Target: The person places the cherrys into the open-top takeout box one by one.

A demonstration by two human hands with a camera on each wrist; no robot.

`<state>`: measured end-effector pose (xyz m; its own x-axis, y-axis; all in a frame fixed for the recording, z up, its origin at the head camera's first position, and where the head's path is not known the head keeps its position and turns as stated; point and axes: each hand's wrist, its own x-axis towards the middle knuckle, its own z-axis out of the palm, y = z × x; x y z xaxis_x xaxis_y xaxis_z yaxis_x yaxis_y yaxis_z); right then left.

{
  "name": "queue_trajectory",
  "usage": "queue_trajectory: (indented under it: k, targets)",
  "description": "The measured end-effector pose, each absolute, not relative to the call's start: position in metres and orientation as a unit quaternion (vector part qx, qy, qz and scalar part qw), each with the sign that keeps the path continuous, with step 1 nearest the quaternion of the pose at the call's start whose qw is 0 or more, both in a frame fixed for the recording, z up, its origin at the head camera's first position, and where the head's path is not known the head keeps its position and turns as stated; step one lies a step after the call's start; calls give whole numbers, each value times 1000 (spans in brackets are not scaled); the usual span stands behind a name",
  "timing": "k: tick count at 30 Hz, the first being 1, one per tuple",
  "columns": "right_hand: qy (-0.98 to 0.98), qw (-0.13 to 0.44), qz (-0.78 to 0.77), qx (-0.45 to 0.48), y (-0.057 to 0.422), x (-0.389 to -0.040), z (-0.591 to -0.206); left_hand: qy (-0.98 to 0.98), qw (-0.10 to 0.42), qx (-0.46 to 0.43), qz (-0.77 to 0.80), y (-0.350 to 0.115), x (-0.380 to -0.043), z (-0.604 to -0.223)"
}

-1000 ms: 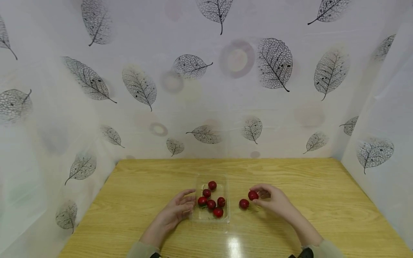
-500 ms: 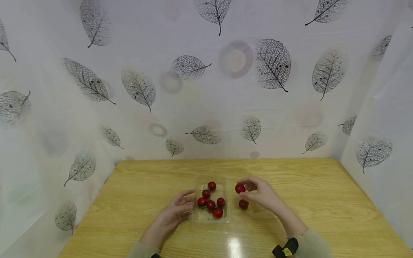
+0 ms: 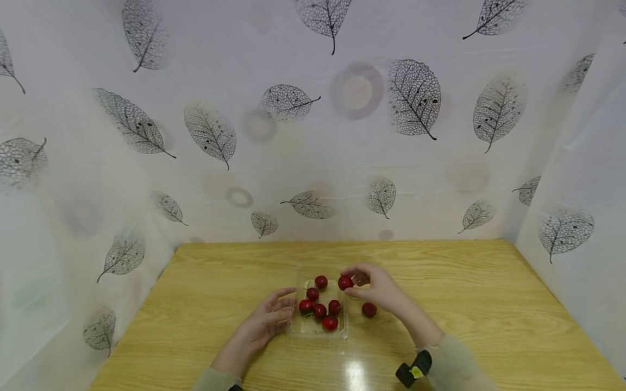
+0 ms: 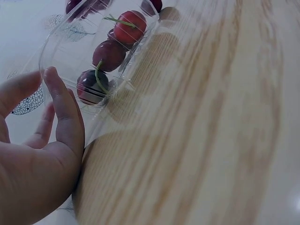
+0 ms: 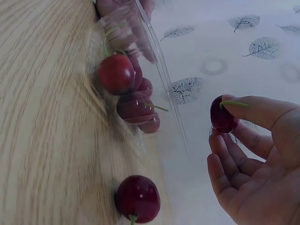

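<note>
A clear plastic box point(image 3: 343, 332) holding several dark red cherries point(image 3: 319, 310) stands on the wooden table. My right hand point(image 3: 374, 286) pinches one cherry point(image 5: 224, 115) with a green stem between thumb and fingertips, held up at the box's right rim. Another cherry point(image 3: 369, 310) lies on the table to the right of the box, below that hand. Against the left side of the box, my left hand point(image 3: 268, 320) rests with its fingers extended; in the left wrist view its fingertips point(image 4: 50, 74) touch the clear wall.
The wooden table point(image 3: 220, 282) reaches back to a pale wall covering point(image 3: 313, 163) printed with leaf skeletons. It also rises on the left and right. A dark wrist strap point(image 3: 413, 370) sits on the right sleeve.
My right hand has carried the pinched cherry leftward, from beside the loose cherry to the right rim of the box. The left hand stays where it was.
</note>
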<state>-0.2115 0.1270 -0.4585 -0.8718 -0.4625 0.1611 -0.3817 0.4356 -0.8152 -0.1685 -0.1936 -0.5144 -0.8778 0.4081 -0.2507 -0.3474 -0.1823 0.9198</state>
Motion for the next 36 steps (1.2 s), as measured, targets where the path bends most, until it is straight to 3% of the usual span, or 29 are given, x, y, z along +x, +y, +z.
queue_trajectory:
  k: [36]
  targets:
    - [832, 78, -486, -257, 82, -215, -472, 590, 248, 29, 768, -193, -169, -514]
